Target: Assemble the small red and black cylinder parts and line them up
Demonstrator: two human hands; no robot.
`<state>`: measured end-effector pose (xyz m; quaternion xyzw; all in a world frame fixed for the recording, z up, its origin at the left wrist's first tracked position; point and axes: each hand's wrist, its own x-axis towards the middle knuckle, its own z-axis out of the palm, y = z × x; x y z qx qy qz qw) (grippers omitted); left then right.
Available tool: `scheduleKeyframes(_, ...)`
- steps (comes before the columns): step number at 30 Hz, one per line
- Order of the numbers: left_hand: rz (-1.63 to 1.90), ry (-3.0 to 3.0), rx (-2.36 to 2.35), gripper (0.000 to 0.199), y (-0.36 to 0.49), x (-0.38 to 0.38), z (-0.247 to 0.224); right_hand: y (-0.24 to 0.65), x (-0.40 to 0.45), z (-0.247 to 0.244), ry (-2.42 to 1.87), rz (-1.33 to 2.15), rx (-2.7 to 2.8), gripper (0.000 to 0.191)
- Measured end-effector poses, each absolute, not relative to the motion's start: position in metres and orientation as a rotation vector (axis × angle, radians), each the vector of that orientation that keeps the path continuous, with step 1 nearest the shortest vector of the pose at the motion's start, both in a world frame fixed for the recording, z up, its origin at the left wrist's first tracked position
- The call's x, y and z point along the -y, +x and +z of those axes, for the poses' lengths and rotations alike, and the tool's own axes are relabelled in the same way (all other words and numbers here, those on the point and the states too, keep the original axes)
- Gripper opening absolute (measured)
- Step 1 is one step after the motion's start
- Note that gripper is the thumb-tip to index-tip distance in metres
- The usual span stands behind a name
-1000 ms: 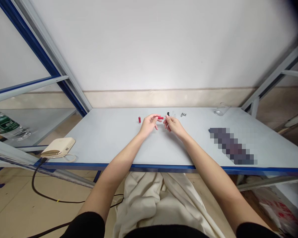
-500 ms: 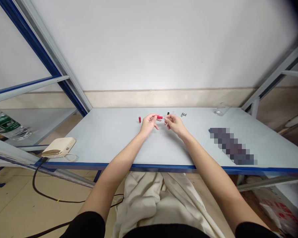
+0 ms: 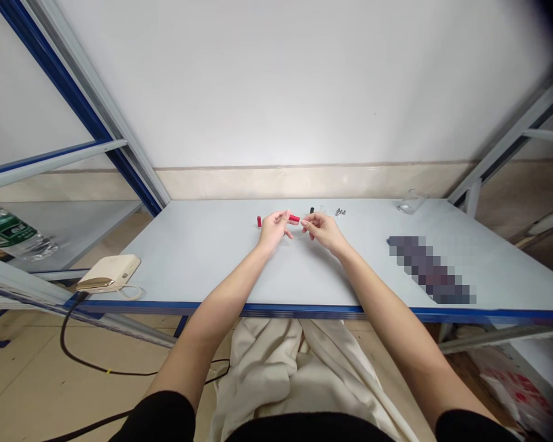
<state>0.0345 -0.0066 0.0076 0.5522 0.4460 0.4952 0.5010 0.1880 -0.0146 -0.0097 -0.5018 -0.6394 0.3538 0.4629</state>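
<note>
My left hand (image 3: 273, 232) is closed on one end of a small red tube (image 3: 294, 218), which lies nearly level with its right end tipped slightly down. The fingers of my right hand (image 3: 321, 228) pinch that right end, so the tip is covered. Both hands hover just above the grey table. Beside my left hand, a similar red tube (image 3: 259, 221) stands upright. A small black piece (image 3: 312, 210) and a clear piece (image 3: 322, 209) show behind my right hand. Several small shiny metal parts (image 3: 340, 212) lie to its right.
A clear glass (image 3: 411, 201) lies tilted at the back right of the table (image 3: 203, 264). Nearer, a dark pixelated object (image 3: 431, 270) lies on the right. A cream box-like device (image 3: 110, 274) with a cable sits at the left edge. Metal frame posts flank the table.
My right fingers have moved slightly left along the red tube, covering the pale tip that showed before. The tube tilts a little more downward to the right.
</note>
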Motion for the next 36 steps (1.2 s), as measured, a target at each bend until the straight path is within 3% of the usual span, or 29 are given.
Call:
scheduleKeyframes(5,1.209,1.247,-1.078,0.03,0.034,0.006,0.009,0.189,0.016,-0.01,-1.289,0.786,1.606,0.034)
scheduleKeyframes(16,1.164,1.263,-0.963,0.017,0.033,0.002,0.003,0.192,0.009,-0.018,-1.364,0.607,1.692,0.023)
scheduleKeyframes(36,1.203,1.213,-1.046,0.019,0.032,0.004,0.006,0.197,0.01,-0.019,-1.51,0.277,1.9,0.014)
